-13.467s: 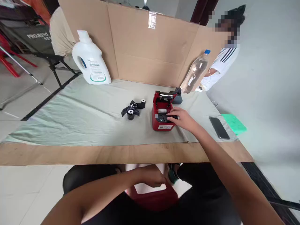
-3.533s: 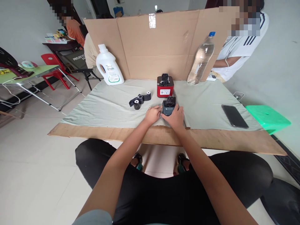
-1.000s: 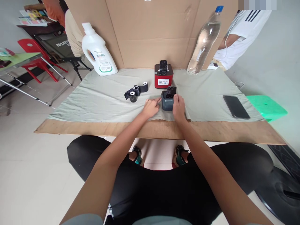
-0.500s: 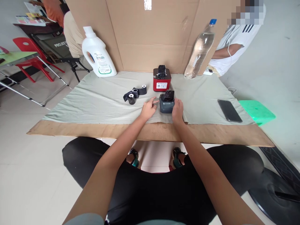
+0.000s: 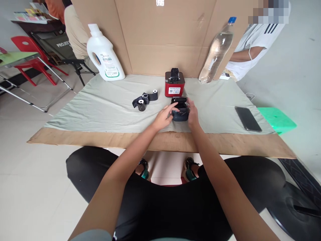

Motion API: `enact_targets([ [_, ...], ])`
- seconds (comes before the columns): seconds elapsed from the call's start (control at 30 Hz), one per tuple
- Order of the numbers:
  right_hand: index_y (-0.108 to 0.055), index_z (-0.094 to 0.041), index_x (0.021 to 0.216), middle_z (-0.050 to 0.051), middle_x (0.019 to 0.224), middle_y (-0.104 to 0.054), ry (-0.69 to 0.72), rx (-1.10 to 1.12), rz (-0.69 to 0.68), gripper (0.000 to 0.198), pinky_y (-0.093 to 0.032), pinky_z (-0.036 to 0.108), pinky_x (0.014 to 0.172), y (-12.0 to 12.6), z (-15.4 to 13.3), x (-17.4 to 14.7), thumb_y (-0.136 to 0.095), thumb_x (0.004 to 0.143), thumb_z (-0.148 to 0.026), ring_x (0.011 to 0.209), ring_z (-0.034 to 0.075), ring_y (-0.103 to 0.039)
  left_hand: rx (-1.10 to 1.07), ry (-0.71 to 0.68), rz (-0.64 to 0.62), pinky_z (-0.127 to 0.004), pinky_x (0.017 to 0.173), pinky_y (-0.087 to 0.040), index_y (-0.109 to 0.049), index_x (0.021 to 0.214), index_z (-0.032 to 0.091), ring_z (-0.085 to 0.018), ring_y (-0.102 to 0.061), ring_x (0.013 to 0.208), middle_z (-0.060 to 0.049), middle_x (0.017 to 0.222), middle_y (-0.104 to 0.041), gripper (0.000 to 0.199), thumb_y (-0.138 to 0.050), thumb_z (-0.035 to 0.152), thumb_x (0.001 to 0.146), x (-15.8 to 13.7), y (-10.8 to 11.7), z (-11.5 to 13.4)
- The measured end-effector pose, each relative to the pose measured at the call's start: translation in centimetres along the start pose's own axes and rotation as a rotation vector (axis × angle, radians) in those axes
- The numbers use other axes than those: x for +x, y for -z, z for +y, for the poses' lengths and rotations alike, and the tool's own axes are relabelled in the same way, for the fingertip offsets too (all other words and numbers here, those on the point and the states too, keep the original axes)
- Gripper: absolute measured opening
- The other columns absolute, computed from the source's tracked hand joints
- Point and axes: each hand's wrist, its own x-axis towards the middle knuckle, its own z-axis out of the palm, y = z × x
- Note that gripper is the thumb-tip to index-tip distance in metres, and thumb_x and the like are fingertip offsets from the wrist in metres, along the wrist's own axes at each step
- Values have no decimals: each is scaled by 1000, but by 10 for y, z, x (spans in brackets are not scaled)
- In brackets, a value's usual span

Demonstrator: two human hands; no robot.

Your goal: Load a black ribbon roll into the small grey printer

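Head view: half-curled hands point(image 5: 163, 117), hold unclear, touch the dark printer point(image 5: 180, 116), cloth point(image 5: 179, 127) between it and edge point(image 5: 165, 140).

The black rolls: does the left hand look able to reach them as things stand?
Probably yes: the rolls lie to the left of the left hand and slightly beyond, with only cloth between.

Two boxy machines point(image 5: 175, 91), one red, one dark blue-grey; three small black rolls point(image 5: 141, 107). Two plastic bottles point(image 5: 107, 63), one white, one clear; one flat, rectangular black phone point(image 5: 248, 118).
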Motion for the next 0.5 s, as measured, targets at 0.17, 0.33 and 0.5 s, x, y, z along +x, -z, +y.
enact_targets([
  [0.17, -61, -26, 143, 6, 158, -55, -7, -113, -85, 67, -44, 44, 107, 10, 0, 25, -31, 100, -68, 137, 28, -51, 12, 44, -65, -37, 102, -48, -45, 156, 18, -21, -58, 96, -6, 124, -75, 76, -44, 10, 80, 0, -1, 7],
  [0.33, -64, -26, 140, 9, 139, -68, 28, -247, -111, 63, -52, 38, 84, 18, -6, 48, -40, 98, -66, 108, 25, -63, 42, 119, -83, -36, 103, -49, -48, 154, 20, -21, -60, 98, -4, 127, -75, 75, -45, 10, 80, -1, 0, 16],
  [0.5, -77, -17, 112, 10, 108, -75, 260, -624, -149, 38, -50, 43, 94, 18, -17, 69, -63, 83, -38, 92, 24, -63, 36, 122, -83, -37, 101, -51, -49, 153, 20, -22, -61, 100, -4, 127, -76, 73, -45, 8, 81, 0, 2, 19],
])
